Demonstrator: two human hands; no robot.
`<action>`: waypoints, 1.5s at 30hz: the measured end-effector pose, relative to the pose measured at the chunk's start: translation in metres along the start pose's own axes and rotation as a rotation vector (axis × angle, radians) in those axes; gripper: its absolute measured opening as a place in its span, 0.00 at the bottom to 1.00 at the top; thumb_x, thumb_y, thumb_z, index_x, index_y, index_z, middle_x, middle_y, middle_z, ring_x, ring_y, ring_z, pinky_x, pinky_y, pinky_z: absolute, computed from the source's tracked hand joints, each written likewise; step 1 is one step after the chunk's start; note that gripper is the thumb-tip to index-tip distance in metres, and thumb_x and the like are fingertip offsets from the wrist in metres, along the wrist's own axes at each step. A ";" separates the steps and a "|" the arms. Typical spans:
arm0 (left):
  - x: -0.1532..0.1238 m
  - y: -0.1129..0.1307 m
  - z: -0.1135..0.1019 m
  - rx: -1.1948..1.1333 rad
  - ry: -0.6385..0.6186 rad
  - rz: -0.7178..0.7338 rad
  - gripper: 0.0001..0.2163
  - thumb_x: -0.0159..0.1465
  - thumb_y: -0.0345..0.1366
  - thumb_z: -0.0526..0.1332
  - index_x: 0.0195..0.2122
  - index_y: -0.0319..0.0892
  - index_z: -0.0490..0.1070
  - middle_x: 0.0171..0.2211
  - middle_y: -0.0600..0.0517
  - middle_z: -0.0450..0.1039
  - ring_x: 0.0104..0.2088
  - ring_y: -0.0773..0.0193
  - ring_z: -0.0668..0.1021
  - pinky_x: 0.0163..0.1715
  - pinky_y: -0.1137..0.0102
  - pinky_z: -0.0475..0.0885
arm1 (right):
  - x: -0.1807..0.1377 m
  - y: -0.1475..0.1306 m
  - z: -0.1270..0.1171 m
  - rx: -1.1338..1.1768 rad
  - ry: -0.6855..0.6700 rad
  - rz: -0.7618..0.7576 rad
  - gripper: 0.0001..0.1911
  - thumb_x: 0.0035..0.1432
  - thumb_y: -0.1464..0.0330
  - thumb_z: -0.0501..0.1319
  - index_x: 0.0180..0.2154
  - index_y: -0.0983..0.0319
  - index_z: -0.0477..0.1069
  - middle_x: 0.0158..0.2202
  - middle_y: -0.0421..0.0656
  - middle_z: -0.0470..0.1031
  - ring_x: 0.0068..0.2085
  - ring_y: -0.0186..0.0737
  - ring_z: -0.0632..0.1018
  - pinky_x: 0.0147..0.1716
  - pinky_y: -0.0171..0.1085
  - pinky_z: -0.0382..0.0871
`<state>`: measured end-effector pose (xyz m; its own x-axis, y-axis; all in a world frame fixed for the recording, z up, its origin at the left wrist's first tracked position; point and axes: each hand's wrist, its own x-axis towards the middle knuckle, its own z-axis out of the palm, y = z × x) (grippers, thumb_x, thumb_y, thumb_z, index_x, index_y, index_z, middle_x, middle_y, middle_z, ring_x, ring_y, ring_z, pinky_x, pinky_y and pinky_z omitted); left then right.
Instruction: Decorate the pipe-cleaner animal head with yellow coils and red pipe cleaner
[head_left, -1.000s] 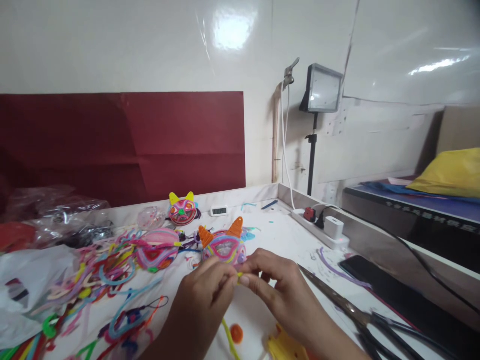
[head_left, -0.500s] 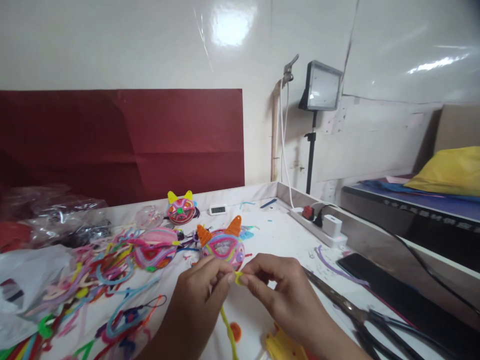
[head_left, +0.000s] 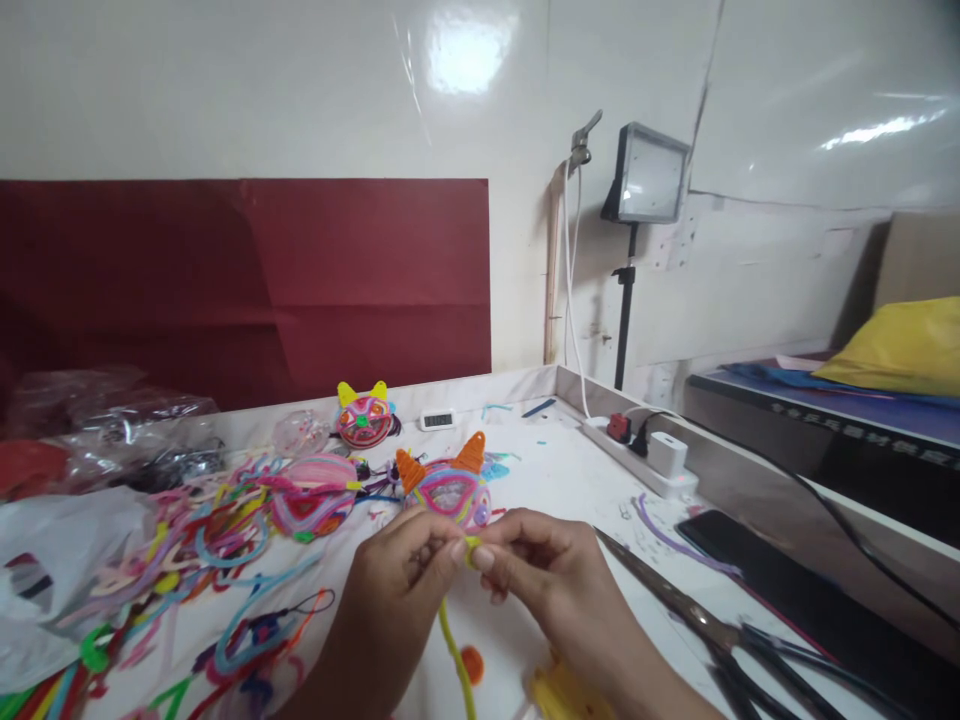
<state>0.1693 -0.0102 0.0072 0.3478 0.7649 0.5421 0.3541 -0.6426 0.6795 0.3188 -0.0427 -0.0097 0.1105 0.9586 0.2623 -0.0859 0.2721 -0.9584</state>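
Observation:
Between the fingertips of my left hand [head_left: 405,585] and my right hand [head_left: 551,570] is a yellow pipe cleaner [head_left: 456,650]. Both hands pinch its small curled end, and the long tail hangs down below the left fingers. Right behind my hands lies a round pink and purple cat-like piece [head_left: 450,490] with orange ears, its lower part hidden by my fingers. An orange fuzzy disc [head_left: 472,664] rests on the table under my hands. Beside my right wrist is a yellow object [head_left: 570,692], partly covered by the forearm.
Scissors [head_left: 701,620] and a black phone [head_left: 795,590] lie to the right, near a power strip [head_left: 645,460]. Loose pipe cleaners [head_left: 217,550] spread over the left side. A yellow-eared round piece [head_left: 365,415] and a small digital clock [head_left: 437,420] stand at the back.
My right fingers have shifted slightly around the yellow pipe cleaner's curled end, and its tail has swung a little. Both hands still pinch it.

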 end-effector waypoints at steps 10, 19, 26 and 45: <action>-0.002 -0.003 -0.001 0.298 -0.073 0.222 0.10 0.64 0.30 0.53 0.29 0.42 0.72 0.25 0.54 0.72 0.27 0.65 0.75 0.28 0.74 0.67 | -0.005 -0.006 -0.014 -0.548 -0.093 -0.277 0.09 0.58 0.70 0.60 0.28 0.62 0.77 0.26 0.41 0.77 0.28 0.36 0.74 0.28 0.32 0.63; -0.001 0.000 0.003 -0.043 -0.057 -0.112 0.08 0.61 0.37 0.58 0.27 0.44 0.74 0.20 0.57 0.69 0.18 0.69 0.69 0.17 0.76 0.62 | -0.004 0.003 -0.004 -0.215 0.116 -0.168 0.08 0.50 0.64 0.66 0.24 0.61 0.79 0.20 0.39 0.72 0.23 0.33 0.68 0.21 0.31 0.59; -0.004 0.003 0.012 -0.277 -0.023 -0.199 0.09 0.59 0.39 0.60 0.24 0.43 0.72 0.14 0.61 0.59 0.14 0.72 0.61 0.13 0.78 0.54 | -0.007 -0.002 0.005 0.043 0.192 -0.067 0.11 0.43 0.61 0.70 0.21 0.63 0.79 0.15 0.39 0.70 0.19 0.32 0.68 0.19 0.31 0.62; -0.002 -0.007 0.000 0.263 -0.168 0.201 0.11 0.63 0.29 0.52 0.27 0.40 0.72 0.25 0.53 0.72 0.28 0.65 0.75 0.29 0.72 0.65 | -0.001 -0.007 -0.016 -0.548 -0.151 -0.220 0.10 0.58 0.66 0.59 0.29 0.63 0.76 0.26 0.41 0.75 0.29 0.37 0.72 0.29 0.34 0.62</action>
<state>0.1660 -0.0070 0.0016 0.5632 0.6186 0.5479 0.4678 -0.7852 0.4057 0.3352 -0.0472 -0.0052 -0.0775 0.8968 0.4357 0.4492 0.4215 -0.7877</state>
